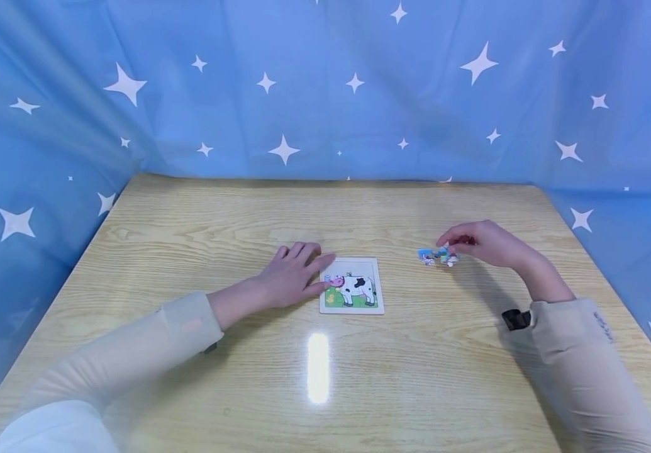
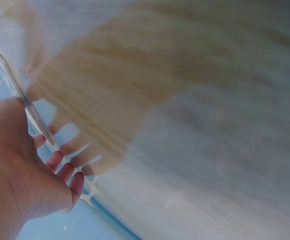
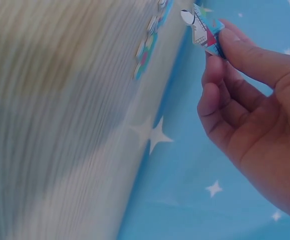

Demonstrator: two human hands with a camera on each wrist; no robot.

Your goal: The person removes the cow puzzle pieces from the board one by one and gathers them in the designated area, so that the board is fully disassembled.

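A square puzzle board (image 1: 380,296) with a cow picture lies on the table; its lower part is filled and its upper strip is pale. My left hand (image 1: 291,277) rests at the board's left side, thumb and a fingertip on its edge, fingers spread. In the left wrist view the board (image 2: 27,102) is edge-on beside the left hand (image 2: 29,165). My right hand (image 3: 260,100) pinches a puzzle piece (image 3: 203,31) between thumb and fingers, above the table. Under the right hand (image 1: 486,244) in the head view lie a few loose pieces (image 1: 425,256).
The wooden table (image 1: 234,390) reaches back to a blue curtain (image 1: 325,82) with white stars, which also hangs at both sides. Light glares off the table in front of the board. A dark band (image 1: 515,319) shows at the right wrist.
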